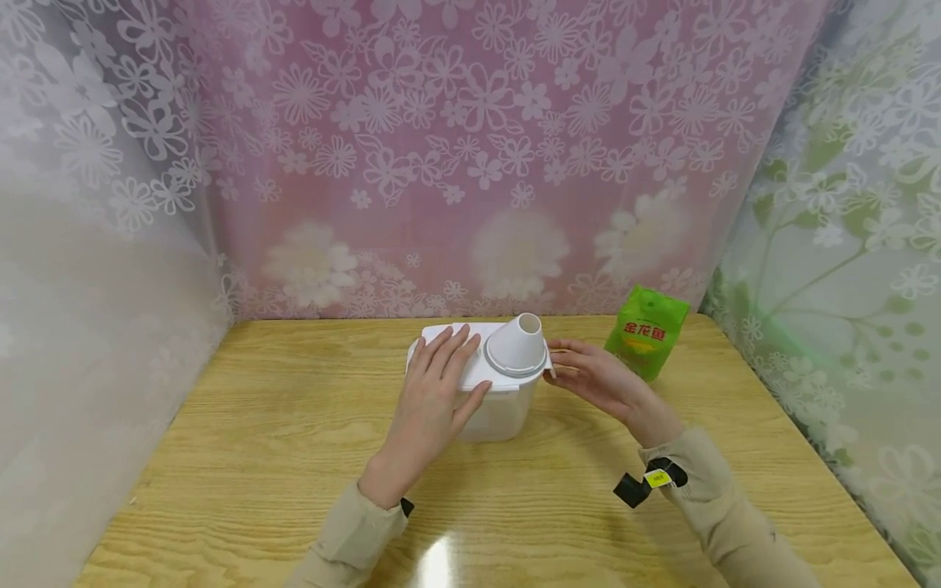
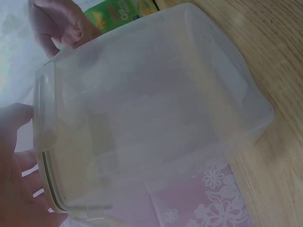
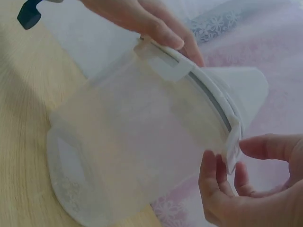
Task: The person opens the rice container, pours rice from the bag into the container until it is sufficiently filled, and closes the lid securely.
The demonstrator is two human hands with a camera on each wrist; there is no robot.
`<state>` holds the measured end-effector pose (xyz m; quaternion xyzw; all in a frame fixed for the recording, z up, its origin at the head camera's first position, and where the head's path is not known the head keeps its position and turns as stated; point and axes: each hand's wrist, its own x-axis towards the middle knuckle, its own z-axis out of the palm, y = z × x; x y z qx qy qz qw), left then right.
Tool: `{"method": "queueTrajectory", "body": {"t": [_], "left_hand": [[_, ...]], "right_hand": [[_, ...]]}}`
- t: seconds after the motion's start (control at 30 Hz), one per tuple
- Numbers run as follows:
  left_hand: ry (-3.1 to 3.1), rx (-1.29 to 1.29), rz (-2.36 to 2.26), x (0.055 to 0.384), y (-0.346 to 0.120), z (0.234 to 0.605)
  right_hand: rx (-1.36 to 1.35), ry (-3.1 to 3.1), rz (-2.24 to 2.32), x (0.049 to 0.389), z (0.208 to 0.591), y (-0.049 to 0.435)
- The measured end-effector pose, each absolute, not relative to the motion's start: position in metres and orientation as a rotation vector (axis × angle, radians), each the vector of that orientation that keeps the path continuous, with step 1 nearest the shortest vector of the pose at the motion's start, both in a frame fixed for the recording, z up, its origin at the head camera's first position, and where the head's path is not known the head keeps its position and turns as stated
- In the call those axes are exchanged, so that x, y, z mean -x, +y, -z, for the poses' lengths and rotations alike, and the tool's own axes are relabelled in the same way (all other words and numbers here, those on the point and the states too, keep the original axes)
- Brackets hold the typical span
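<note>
The box [image 1: 500,416] stands upright on the table [image 1: 257,441], in the middle and toward the far edge. Its cloudy wall looks like thin plastic with no contents I can make out, so it should be light, a little springy, smooth enough to slide, and not very fragile. Two hands round its sides would be the surest hold; the clip [image 3: 232,153] is likely its weakest part. The lid [image 1: 507,381] looks stiffer, with a cone [image 1: 518,343] on its right part.

The left hand [image 1: 430,392] lies spread on the lid's left part, gripping nothing. The right hand [image 1: 599,380] has a narrow pinch on the clip at the right end.

The right wrist view shows thumb and fingers on either side of that clip, mostly hidden from the head view. Only the head view shows the hole atop the cone, and the whole green bag [image 1: 647,331], far right, apart from the box.
</note>
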<state>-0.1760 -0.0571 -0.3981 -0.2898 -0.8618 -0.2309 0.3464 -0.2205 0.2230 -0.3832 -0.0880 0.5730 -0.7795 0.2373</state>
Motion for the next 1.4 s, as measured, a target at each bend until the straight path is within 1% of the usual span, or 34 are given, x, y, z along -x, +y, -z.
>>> {"method": "queueTrajectory", "body": {"t": [0.2, 0.4, 0.67, 0.77, 0.9, 1.03, 1.4], "left_hand": [[-2.227, 0.754, 0.599, 0.178, -0.058, 0.398], [-2.247, 0.774, 0.614, 0.181, -0.061, 0.399], [-2.191, 0.898, 0.815, 0.19, -0.08, 0.394], [-2.213, 0.87, 0.906, 0.193, -0.09, 0.392], [-2.329, 0.774, 0.919, 0.197, -0.102, 0.392], [-2.446, 0.71, 0.907, 0.199, -0.106, 0.395], [-2.499, 0.662, 0.91, 0.198, -0.108, 0.398]], "right_hand": [[0.251, 1.742, 2.129, 0.207, 0.381, 0.215], [0.251, 2.168, 2.057, 0.193, 0.381, 0.201], [0.413, 2.623, 1.958, 0.181, 0.388, 0.18], [0.492, 2.832, 1.828, 0.177, 0.391, 0.175], [0.54, 3.047, 1.633, 0.174, 0.394, 0.172], [0.518, 3.098, 1.531, 0.171, 0.396, 0.17], [0.515, 3.003, 1.589, 0.176, 0.397, 0.169]]}}
